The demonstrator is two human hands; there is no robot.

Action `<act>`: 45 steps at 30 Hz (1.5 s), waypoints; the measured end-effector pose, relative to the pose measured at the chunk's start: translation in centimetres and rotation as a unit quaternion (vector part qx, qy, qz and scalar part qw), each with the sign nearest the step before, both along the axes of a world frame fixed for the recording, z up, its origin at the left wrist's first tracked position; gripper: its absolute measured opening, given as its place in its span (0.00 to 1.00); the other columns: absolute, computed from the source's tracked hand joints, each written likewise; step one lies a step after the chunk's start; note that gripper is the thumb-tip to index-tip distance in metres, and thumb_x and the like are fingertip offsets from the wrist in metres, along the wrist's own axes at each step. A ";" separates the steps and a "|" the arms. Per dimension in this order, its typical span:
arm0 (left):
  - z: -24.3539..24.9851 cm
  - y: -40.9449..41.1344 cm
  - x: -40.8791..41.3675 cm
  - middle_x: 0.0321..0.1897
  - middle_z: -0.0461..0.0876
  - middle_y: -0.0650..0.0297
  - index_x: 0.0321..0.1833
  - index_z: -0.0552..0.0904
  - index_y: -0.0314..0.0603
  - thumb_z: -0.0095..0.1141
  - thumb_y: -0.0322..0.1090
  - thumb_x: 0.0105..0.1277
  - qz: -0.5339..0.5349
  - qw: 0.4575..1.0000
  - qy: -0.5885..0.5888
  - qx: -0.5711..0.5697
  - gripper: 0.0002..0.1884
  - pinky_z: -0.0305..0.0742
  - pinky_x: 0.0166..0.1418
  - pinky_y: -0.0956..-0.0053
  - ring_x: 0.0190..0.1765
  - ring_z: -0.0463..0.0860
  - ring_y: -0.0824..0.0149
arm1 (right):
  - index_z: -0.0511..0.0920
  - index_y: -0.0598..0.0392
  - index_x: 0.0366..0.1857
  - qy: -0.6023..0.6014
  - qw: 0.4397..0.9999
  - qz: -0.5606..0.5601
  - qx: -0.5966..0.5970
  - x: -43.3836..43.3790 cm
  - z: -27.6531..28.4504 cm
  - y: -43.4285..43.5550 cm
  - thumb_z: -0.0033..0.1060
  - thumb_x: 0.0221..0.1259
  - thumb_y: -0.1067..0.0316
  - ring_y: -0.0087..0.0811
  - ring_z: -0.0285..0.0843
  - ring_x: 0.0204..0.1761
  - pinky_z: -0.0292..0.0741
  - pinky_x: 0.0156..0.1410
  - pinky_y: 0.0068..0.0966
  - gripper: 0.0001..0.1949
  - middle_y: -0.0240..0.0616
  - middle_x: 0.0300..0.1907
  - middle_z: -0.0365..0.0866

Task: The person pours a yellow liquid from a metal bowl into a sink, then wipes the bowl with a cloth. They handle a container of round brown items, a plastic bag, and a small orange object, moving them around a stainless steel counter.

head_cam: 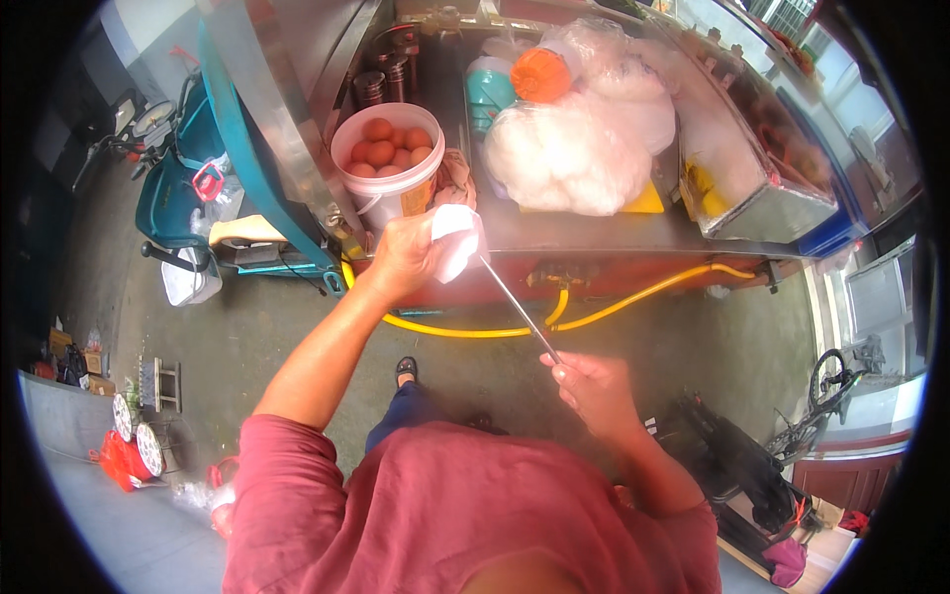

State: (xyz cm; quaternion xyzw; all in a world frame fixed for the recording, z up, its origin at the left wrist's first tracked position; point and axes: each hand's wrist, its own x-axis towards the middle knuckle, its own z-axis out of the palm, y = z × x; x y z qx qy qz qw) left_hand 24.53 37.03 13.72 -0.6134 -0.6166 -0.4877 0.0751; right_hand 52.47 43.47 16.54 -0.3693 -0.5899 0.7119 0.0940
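Note:
My left hand point(407, 254) grips a crumpled white tissue or cloth point(456, 241) just in front of the counter. Out of its lower side runs a thin metal rod point(516, 306), whose far tip is hidden by the white material. My right hand point(594, 390) pinches the rod's near end between thumb and fingers, over the floor. Behind my left hand stands a white plastic bucket point(382, 202) filled with several brown eggs point(381, 153). A pinkish rag point(456, 178) lies against the bucket's right side.
Bulging plastic bags with white contents point(571, 156) sit on the metal counter point(594, 234), near an orange-lidded container point(540, 74) and a teal jar point(490, 87). A metal box point(772, 200) is at right. A yellow hose point(475, 332) loops below the counter's front. A teal tricycle point(245, 171) stands left.

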 end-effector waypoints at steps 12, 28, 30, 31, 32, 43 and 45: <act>-5.8 2.5 5.1 0.28 0.83 0.61 0.45 0.81 0.35 0.54 0.31 0.65 0.178 0.904 -0.371 0.113 0.09 0.75 0.39 0.76 0.33 0.81 0.73 | 0.79 0.62 0.48 0.003 0.997 -0.031 -0.070 0.9 -1.0 -0.6 0.53 0.63 0.70 0.14 0.62 0.20 0.59 0.24 0.13 0.12 0.23 0.21 0.69; -2.3 5.6 9.0 0.36 0.79 0.62 0.44 0.77 0.34 0.46 0.29 0.69 -0.060 0.615 -0.780 0.098 0.08 0.73 0.42 0.74 0.38 0.78 0.70 | 0.77 0.66 0.48 0.025 0.987 -0.133 -0.084 1.5 -2.4 0.7 0.51 0.66 0.69 0.15 0.56 0.14 0.56 0.19 0.14 0.13 0.26 0.14 0.64; -2.9 6.3 9.4 0.36 0.78 0.62 0.44 0.77 0.34 0.46 0.28 0.68 -0.079 0.620 -0.779 0.053 0.07 0.73 0.42 0.74 0.37 0.78 0.70 | 0.76 0.66 0.49 0.024 0.990 -0.119 -0.074 1.2 -3.2 0.6 0.51 0.66 0.68 0.16 0.56 0.14 0.56 0.19 0.14 0.14 0.26 0.14 0.64; -3.5 6.7 9.6 0.36 0.78 0.63 0.44 0.77 0.34 0.47 0.28 0.67 -0.088 0.622 -0.778 0.031 0.07 0.72 0.41 0.73 0.37 0.77 0.70 | 0.76 0.66 0.50 0.024 0.991 -0.112 -0.069 1.0 -3.5 0.4 0.51 0.67 0.68 0.16 0.56 0.14 0.56 0.19 0.14 0.14 0.26 0.15 0.64; -4.2 7.1 10.2 0.34 0.78 0.63 0.41 0.77 0.35 0.48 0.28 0.66 -0.065 0.619 -0.782 0.028 0.06 0.71 0.41 0.74 0.36 0.77 0.71 | 0.75 0.67 0.51 0.041 0.991 -0.105 -0.077 0.9 -3.9 0.3 0.52 0.67 0.67 0.16 0.57 0.14 0.56 0.19 0.14 0.15 0.27 0.15 0.65; -4.2 5.7 13.5 0.28 0.78 0.68 0.42 0.78 0.36 0.48 0.32 0.70 -0.042 0.799 -0.591 -0.102 0.07 0.71 0.30 0.80 0.29 0.75 0.76 | 0.73 0.63 0.56 0.128 0.982 -0.079 0.113 -0.1 -6.9 4.1 0.54 0.62 0.71 0.22 0.73 0.27 0.71 0.32 0.18 0.18 0.36 0.31 0.77; -4.3 5.4 14.2 0.29 0.79 0.67 0.44 0.78 0.35 0.48 0.34 0.71 -0.100 0.790 -0.599 -0.088 0.10 0.72 0.30 0.79 0.30 0.75 0.78 | 0.72 0.61 0.59 0.141 0.971 -0.100 0.168 -1.0 -6.2 4.6 0.55 0.58 0.74 0.23 0.75 0.31 0.72 0.36 0.18 0.22 0.36 0.36 0.78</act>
